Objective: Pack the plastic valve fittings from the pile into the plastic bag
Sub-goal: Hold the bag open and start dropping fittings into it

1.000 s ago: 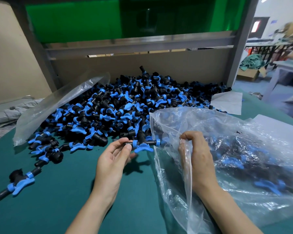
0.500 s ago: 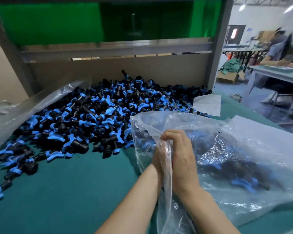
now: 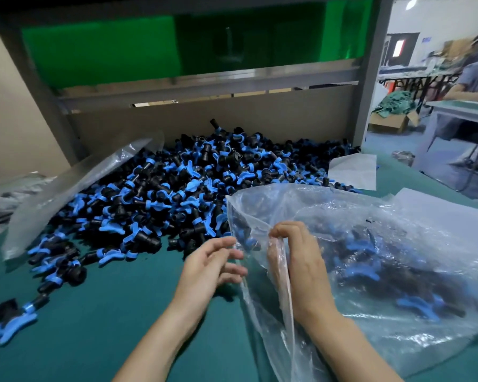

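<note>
Right hand [image 3: 301, 260], lower middle of the frame, is curled tight on the rim of the clear bag [image 3: 398, 238], lifting its mouth so it gapes toward the pile [image 3: 177, 194]. The left hand [image 3: 213, 263] sits just beside that mouth, fingers loose and empty. Black-and-blue fittings [image 3: 414, 304] already show through the bag at lower right, the rest heaped mid-frame on the green counter [image 3: 94, 326], so the free hand looks placed to fetch another.

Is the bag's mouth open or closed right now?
Open. The right hand grips the near edge of the plastic bag and holds it up, so the rim gapes toward the pile; valve fittings lie inside.
</note>
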A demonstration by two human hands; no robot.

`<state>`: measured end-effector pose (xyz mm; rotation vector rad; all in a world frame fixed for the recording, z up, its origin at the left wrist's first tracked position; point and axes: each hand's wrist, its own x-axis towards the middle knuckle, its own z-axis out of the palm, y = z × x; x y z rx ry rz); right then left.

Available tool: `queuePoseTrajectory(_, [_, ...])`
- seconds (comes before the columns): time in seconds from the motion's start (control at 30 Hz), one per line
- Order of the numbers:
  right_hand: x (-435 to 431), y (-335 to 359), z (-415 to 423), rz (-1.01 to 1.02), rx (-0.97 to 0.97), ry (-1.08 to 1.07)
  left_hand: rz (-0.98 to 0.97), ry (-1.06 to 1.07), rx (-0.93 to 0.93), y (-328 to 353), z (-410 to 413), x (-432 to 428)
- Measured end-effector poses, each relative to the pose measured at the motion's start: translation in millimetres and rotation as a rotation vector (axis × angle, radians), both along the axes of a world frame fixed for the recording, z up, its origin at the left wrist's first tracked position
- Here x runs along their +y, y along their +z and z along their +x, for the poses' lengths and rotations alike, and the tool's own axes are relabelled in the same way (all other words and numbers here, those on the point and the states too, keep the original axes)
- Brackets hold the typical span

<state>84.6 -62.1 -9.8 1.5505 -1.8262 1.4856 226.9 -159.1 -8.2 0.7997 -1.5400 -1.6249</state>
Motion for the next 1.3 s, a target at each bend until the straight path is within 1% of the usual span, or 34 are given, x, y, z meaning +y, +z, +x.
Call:
queuePoseTrajectory(0.03, [0, -1, 1, 0.017, -0.008, 0.004, -0.146, 0.101, -0.079, -10, 17, -8])
queuePoseTrajectory(0.1, [-1, -2, 2, 0.044, -0.031, 0.018, -0.445, 0.299, -0.37, -24, 41, -26])
queuePoseTrajectory(0.13, [-1, -3, 3, 0.06, -0.046, 0.022, -0.529, 0.347, -0.489, -27, 49, -35])
queuePoseTrajectory(0.27, [0, -4, 4, 0.121, -0.12, 0.035, -0.615, 0.421, -0.74, -35, 55, -56])
queuePoseTrajectory(0.47, [0, -5, 2, 0.162, -0.131, 0.014, -0.697, 0.462, -1.096, -27, 41, -75])
queuePoseTrajectory(0.53, [0, -5, 2, 0.153, -0.139, 0.02, -0.71, 0.484, -1.136, -25, 40, -79])
queuePoseTrajectory(0.6, [0, -5, 2, 0.152, -0.134, 0.017, -0.703, 0.49, -1.096, -27, 42, -80])
queuePoseTrajectory(0.63, [0, -5, 2, 0.153, -0.129, 0.015, -0.701, 0.486, -1.042, -28, 44, -80])
queuePoseTrajectory(0.7, [0, -5, 2, 0.153, -0.126, 0.015, -0.669, 0.48, -0.866, -32, 49, -78])
queuePoseTrajectory(0.77, [0, -5, 2, 0.148, -0.132, 0.017, -0.57, 0.504, -0.679, -32, 55, -75])
queuePoseTrajectory(0.83, [0, -6, 2, 0.148, -0.141, 0.017, -0.475, 0.547, -0.554, -31, 58, -68])
queuePoseTrajectory(1.0, [0, -4, 2, 0.147, -0.133, 0.023, -0.415, 0.655, -0.379, -23, 62, -47])
queuePoseTrajectory(1.1, [1, -4, 3, 0.15, -0.126, 0.022, -0.335, 0.688, -0.301, -21, 63, -42])
queuePoseTrajectory(1.23, [2, -3, 3, 0.15, -0.13, 0.026, -0.13, 0.599, -0.158, -17, 63, -44])
queuePoseTrajectory(1.3, [3, -3, 3, 0.148, -0.13, 0.028, -0.1, 0.537, -0.125, -14, 62, -42])
